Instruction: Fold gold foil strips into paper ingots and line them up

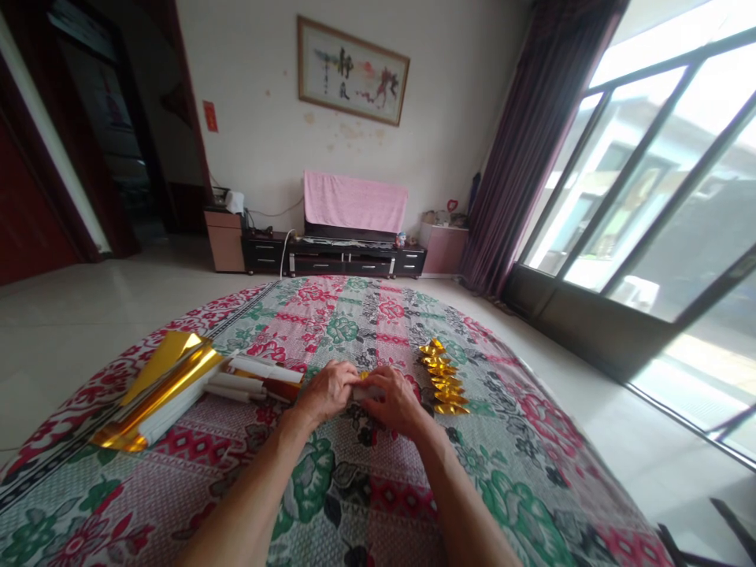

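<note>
Left hand (335,390) and right hand (393,396) both pinch a small piece of paper (367,391) between them, low over the tablecloth (307,472), likely for steady two-sided control. Folded gold pieces (447,383) lined up right, sheets (183,386) left, presumably within reach, out of the way.

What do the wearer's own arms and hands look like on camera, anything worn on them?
The ungloved left hand and ungloved right hand are bare, as are the slim, tapering left forearm and right forearm. No sleeve, watch or bracelet shows. Rings would be too small to make out.
</note>
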The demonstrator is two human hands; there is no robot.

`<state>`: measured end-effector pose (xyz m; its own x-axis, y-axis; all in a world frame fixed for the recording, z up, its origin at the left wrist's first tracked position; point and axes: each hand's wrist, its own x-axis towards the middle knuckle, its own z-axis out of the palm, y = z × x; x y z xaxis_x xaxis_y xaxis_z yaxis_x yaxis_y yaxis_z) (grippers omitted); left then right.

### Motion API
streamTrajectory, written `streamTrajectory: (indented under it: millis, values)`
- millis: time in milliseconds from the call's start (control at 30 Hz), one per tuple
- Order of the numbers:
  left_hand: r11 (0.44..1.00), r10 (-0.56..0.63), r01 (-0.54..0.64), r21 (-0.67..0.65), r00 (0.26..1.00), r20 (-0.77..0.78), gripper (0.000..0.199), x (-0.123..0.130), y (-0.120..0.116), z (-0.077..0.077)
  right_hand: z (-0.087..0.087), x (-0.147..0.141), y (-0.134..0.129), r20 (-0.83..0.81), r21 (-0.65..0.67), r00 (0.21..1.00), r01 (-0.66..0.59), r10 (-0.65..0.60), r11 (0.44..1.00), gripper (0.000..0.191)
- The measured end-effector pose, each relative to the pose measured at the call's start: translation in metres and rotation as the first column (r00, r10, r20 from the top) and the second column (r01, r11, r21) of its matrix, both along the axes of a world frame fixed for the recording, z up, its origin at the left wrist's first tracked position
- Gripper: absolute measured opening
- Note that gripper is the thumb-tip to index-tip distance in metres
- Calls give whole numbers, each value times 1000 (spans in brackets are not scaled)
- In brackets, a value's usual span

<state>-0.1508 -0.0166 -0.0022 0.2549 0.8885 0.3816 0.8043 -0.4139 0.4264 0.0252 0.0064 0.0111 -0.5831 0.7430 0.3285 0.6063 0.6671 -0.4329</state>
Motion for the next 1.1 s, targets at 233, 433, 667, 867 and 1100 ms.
streamTrajectory:
  millis: [233, 433, 667, 867, 1100]
  values:
    - [999, 9, -7, -48, 999, 44, 33, -2, 0, 0, -6, -3, -2, 1, 17, 999, 48, -48, 999, 24]
    - [1000, 4, -3, -30, 999, 35, 31, -3, 0, 0, -2, -4, -9, -11, 24, 995, 100, -100, 995, 13]
    - [998, -21, 24, -54, 998, 62, 37, -6, 1, -3, -5, -8, -11, -36, 48, 989, 143, -142, 989, 9]
    - [999, -8, 12, -35, 996, 94, 32, -4, -2, 0, -8, -13, -8, -46, 45, 978, 207, -205, 977, 14]
    - [999, 45, -44, -10, 990, 136, 26, 1, 0, -2, -7, -11, -10, -30, 25, 985, 170, -169, 985, 22]
